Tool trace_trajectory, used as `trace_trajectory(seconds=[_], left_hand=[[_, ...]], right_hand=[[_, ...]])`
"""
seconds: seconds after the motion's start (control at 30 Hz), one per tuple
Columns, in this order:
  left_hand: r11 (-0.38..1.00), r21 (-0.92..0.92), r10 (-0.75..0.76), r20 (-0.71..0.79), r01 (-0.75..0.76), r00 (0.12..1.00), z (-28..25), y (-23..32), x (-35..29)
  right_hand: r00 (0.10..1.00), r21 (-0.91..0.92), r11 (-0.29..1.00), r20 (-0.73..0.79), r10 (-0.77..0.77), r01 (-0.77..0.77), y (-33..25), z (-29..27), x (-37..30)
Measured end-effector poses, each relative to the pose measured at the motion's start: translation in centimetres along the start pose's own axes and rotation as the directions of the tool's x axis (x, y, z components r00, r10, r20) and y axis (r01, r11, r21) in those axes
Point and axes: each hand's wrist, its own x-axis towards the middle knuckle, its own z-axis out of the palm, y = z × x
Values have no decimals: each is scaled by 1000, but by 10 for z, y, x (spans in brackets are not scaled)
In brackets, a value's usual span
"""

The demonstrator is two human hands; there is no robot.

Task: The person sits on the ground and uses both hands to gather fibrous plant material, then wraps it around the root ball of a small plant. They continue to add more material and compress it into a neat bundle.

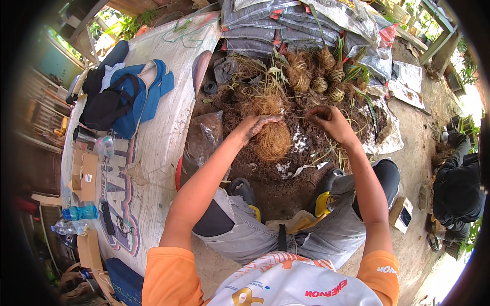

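My left hand (256, 125) grips a round, brown, fibre-covered plant ball (273, 143) above the soil, its fingers spread along the ball's upper side. Loose fibres and long, thin leaves (270, 81) lie just beyond it. To the right, my right hand (327, 121) is raised with soiled fingers curled in a pinch; whatever they hold, if anything, is too thin to make out. Beneath both hands spreads a heap of dark soil (301, 158) with white flecks. Several fibre balls (301, 76) with green leaves, some bound in pale strips, sit past the right hand.
Stacked grey sacks (286, 30) stand at the back. A clear bag (204, 137) lies left of the soil, beside a white table-like board (163, 127) bearing a blue backpack (153, 97) and bottles. At right, a phone (405, 217) rests near another person (459, 188).
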Motion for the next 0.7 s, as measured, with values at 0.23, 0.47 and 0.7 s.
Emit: trace_trajectory(seconds=[0.23,0.47,0.7], left_hand=[[967,107,221,105,-232,970,25,30,-23],[970,-36,243,91,-241,966,22,23,-16],[982,-18,187,-18,-188,982,17,8,-13]], right_hand=[[988,-165,984,-130,-85,63,-20,17,-9],[989,-216,976,-143,-48,16,-19,20,-10],[990,-183,983,-140,-37,11,-25,26,-12]])
